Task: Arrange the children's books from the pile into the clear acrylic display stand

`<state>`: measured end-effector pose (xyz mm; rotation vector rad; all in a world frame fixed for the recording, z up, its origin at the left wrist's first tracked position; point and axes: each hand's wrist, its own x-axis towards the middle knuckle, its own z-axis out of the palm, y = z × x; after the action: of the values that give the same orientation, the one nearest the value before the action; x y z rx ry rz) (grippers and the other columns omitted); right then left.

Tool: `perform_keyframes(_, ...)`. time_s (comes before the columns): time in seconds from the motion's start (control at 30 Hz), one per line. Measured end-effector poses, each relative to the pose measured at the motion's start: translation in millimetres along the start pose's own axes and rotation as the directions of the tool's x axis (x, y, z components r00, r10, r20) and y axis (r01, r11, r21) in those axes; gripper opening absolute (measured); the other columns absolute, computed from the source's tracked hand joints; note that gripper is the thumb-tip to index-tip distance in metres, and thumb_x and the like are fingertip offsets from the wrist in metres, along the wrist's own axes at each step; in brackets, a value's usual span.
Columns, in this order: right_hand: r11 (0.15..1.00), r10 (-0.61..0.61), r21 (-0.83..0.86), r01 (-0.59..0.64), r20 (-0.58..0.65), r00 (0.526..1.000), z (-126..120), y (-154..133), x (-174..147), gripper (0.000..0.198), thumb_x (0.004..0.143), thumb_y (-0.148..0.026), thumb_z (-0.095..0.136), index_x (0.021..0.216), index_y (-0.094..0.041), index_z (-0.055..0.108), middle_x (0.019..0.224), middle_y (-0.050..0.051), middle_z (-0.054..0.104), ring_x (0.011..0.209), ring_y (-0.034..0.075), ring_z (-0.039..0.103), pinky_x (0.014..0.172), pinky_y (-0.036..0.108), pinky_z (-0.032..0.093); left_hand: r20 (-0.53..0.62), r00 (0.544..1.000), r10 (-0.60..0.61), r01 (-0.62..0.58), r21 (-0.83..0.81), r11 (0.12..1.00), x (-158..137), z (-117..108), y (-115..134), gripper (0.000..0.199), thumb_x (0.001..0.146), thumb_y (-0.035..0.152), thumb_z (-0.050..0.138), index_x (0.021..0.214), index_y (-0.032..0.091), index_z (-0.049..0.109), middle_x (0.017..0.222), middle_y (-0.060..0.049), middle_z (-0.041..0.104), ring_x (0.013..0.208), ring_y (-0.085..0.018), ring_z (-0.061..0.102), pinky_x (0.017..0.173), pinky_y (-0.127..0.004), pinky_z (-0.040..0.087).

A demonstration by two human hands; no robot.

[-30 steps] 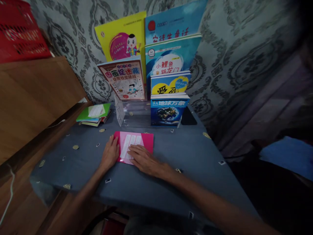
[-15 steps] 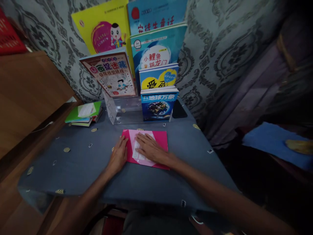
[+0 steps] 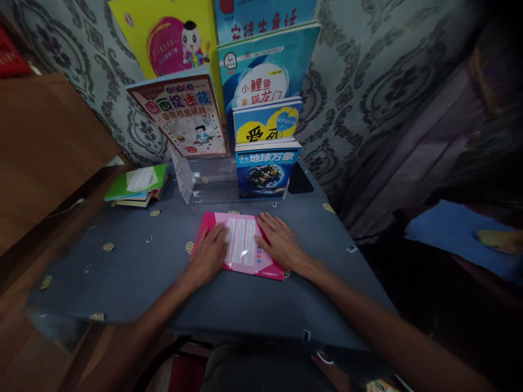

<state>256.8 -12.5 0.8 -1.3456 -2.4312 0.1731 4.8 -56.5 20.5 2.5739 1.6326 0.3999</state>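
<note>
A pink book (image 3: 241, 247) lies closed and flat on the table, sideways, with pale text panels on its cover. My left hand (image 3: 210, 253) rests palm down on the book's left part, fingers stretched out and pointing away from me. On its right part lies my right hand (image 3: 281, 242), also flat, with the thumb apart from the fingers. Neither hand grips the book; both cover portions of its cover.
Behind the book stands a clear acrylic rack (image 3: 212, 188) holding several upright books, among them a blue earth book (image 3: 265, 174) and a brown picture book (image 3: 183, 117). A small book stack (image 3: 139, 185) lies left. A black phone (image 3: 300, 181) sits right of the rack.
My right hand has slid from the middle of the pink book to its right side. My left hand has moved from the left edge further onto the cover. The view has shifted slightly.
</note>
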Motion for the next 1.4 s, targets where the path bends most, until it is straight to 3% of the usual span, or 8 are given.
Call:
perform_keyframes(0.17,1.0,0.001,-0.016,-0.001,-0.005,1.0,0.2,-1.3,0.5,0.059,0.102,-0.041,0.039,0.15,-0.007,0.046,0.158,0.02,0.044,0.149,0.03,0.038,0.122,0.052,0.033,0.076,0.992,0.104,-0.102,-0.026,0.994,23.0,-0.5,8.0,0.049,0.106,0.034,0.034,0.149,0.014,0.044,0.159,-0.016,0.044,0.15,-0.024,0.037,0.123,-0.05,0.032)
perform_keyframes(0.47,0.999,-0.005,0.032,0.005,0.005,1.0,1.1,2.1,-1.0,0.062,0.103,-0.044,0.037,0.154,-0.01,0.042,0.159,0.02,0.042,0.149,0.031,0.038,0.122,0.055,0.032,0.034,0.992,-0.118,0.114,0.105,0.988,38.1,-8.5,-32.5,0.05,0.103,0.027,0.033,0.147,0.007,0.046,0.157,-0.02,0.045,0.148,-0.03,0.041,0.121,-0.054,0.034)
perform_keyframes(0.67,0.999,-0.007,0.039,0.006,0.011,1.0,0.0,4.7,0.0,0.062,0.102,-0.045,0.038,0.156,-0.014,0.04,0.16,0.017,0.043,0.149,0.032,0.038,0.121,0.055,0.032,-0.013,0.992,-0.126,0.127,0.118,0.985,35.0,-4.3,-32.7,0.049,0.103,0.026,0.033,0.148,0.011,0.046,0.157,-0.018,0.046,0.148,-0.029,0.041,0.121,-0.054,0.032)
perform_keyframes(0.9,1.0,0.007,0.021,-0.008,0.046,0.999,-10.5,5.1,2.9,0.056,0.101,-0.04,0.043,0.149,-0.012,0.049,0.155,0.018,0.049,0.143,0.032,0.046,0.118,0.053,0.036,-0.058,0.991,-0.117,0.124,0.154,0.98,32.1,-6.6,-26.1,0.043,0.103,0.022,0.033,0.137,0.011,0.057,0.15,-0.018,0.054,0.142,-0.031,0.048,0.121,-0.055,0.032)
perform_keyframes(1.03,1.0,0.0,-0.001,0.0,0.018,1.0,-16.9,2.1,1.8,0.051,0.101,-0.039,0.044,0.145,-0.015,0.055,0.15,0.016,0.055,0.135,0.033,0.053,0.111,0.053,0.042,-0.055,0.996,-0.077,0.084,0.147,0.986,26.8,-4.6,-21.4,0.041,0.103,0.024,0.036,0.135,0.014,0.06,0.146,-0.017,0.058,0.139,-0.031,0.051,0.118,-0.052,0.038)
perform_keyframes(1.13,1.0,-0.009,-0.005,0.009,0.004,1.0,-20.2,0.3,0.7,0.048,0.101,-0.039,0.044,0.141,-0.016,0.059,0.146,0.016,0.058,0.13,0.033,0.055,0.107,0.053,0.045,-0.033,0.999,-0.032,0.035,0.084,0.996,16.8,-2.3,-14.5,0.045,0.104,0.036,0.039,0.14,0.014,0.056,0.15,-0.017,0.054,0.143,-0.031,0.046,0.119,-0.052,0.037)
perform_keyframes(1.27,1.0,-0.01,0.003,0.01,0.002,1.0,-23.8,-2.0,0.1,0.047,0.102,-0.038,0.044,0.14,-0.017,0.06,0.144,0.016,0.06,0.128,0.034,0.055,0.105,0.055,0.045,0.052,0.993,0.103,-0.103,0.008,0.995,-2.5,-3.5,-2.0,0.066,0.101,0.058,0.043,0.154,0.019,0.039,0.163,-0.016,0.037,0.154,-0.031,0.029,0.124,-0.058,0.024)
perform_keyframes(1.4,1.0,0.008,-0.005,-0.008,0.018,1.0,-26.8,-3.9,0.8,0.044,0.101,-0.035,0.047,0.136,-0.014,0.062,0.14,0.017,0.062,0.126,0.034,0.055,0.104,0.052,0.046,0.149,0.952,0.269,-0.266,-0.041,0.963,-14.4,-9.0,4.8,0.096,0.087,0.076,0.051,0.161,0.023,0.022,0.167,-0.017,0.024,0.158,-0.032,0.015,0.126,-0.059,0.018)
